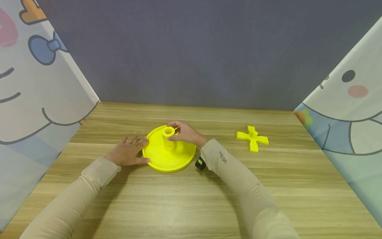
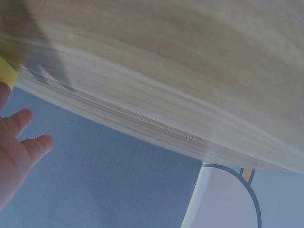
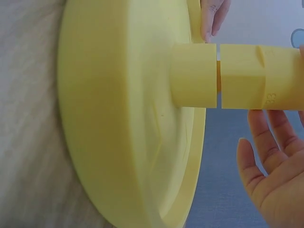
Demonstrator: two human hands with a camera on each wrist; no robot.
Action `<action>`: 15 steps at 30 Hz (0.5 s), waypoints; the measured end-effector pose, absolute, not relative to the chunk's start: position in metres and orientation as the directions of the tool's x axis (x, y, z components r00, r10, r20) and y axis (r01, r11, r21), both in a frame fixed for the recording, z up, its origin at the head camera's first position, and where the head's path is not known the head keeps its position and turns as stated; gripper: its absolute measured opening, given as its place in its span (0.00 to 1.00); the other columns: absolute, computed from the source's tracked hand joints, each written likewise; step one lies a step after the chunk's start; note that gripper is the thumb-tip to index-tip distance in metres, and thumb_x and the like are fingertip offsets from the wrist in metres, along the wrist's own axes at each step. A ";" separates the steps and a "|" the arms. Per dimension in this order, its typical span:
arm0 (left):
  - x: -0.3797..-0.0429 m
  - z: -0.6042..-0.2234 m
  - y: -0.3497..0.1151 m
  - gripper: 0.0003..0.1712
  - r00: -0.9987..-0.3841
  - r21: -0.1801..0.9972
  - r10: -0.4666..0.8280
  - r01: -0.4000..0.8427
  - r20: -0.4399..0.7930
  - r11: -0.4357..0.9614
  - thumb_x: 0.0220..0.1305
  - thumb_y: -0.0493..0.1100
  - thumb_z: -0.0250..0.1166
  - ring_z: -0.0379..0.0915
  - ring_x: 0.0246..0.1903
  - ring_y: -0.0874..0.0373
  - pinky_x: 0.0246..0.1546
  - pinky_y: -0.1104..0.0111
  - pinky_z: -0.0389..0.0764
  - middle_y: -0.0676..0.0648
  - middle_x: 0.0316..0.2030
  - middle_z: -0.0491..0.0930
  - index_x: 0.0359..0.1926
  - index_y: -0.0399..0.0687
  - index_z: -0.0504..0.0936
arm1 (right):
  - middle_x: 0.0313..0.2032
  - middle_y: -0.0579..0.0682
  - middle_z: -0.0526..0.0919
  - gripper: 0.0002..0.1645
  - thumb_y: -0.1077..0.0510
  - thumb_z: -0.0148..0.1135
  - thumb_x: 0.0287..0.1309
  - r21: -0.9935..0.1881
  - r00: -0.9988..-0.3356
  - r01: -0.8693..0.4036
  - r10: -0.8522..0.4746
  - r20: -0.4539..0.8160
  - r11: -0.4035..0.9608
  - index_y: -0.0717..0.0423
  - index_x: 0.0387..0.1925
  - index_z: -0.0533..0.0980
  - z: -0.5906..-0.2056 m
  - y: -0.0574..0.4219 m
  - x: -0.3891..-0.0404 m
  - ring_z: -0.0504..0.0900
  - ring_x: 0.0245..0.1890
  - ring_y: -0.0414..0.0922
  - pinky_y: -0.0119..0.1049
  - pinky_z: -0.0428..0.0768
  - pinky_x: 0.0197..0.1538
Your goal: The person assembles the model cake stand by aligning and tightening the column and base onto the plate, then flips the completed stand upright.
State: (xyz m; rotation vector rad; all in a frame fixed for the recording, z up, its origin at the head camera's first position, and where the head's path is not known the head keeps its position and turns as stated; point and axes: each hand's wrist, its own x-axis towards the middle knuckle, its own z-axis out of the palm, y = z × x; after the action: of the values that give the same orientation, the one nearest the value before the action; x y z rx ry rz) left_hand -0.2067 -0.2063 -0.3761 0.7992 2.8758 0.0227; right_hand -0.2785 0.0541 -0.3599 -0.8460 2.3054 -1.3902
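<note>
Yellow tube (image 1: 165, 137) standing over the short post (image 3: 194, 76) of the round yellow plate (image 1: 156, 156), tiny gap between, held by the right hand (image 1: 188, 133). Spread wide at the plate's edge, the left hand (image 1: 126, 152). Rightward on the table (image 1: 167, 202): black block (image 1: 200, 164), yellow cross (image 1: 253, 138).

your dish (image 1: 156, 155) and collar (image 3: 242, 85) look like smooth, matt plastic. the wood-grain table (image 1: 167, 205) before you has a faint sheen, while your sleeves (image 1: 243, 186) look like creased cloth.
</note>
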 end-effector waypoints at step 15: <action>-0.207 -0.377 -0.207 0.49 -0.846 0.056 0.514 0.511 -0.144 0.857 0.62 0.69 0.54 0.49 0.67 0.31 0.61 0.34 0.52 0.36 0.68 0.60 0.70 0.37 0.60 | 0.53 0.57 0.74 0.31 0.59 0.66 0.58 -0.874 -0.774 -0.309 -0.633 0.001 0.375 0.65 0.61 0.67 -0.359 0.051 -0.276 0.74 0.51 0.53 0.33 0.74 0.54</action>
State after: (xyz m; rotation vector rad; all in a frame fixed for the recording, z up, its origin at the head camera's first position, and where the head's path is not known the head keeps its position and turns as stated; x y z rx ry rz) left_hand -0.2069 -0.2074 -0.3771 0.7996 2.8784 0.0233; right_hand -0.2761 0.0511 -0.3592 -0.8243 2.3061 -1.3576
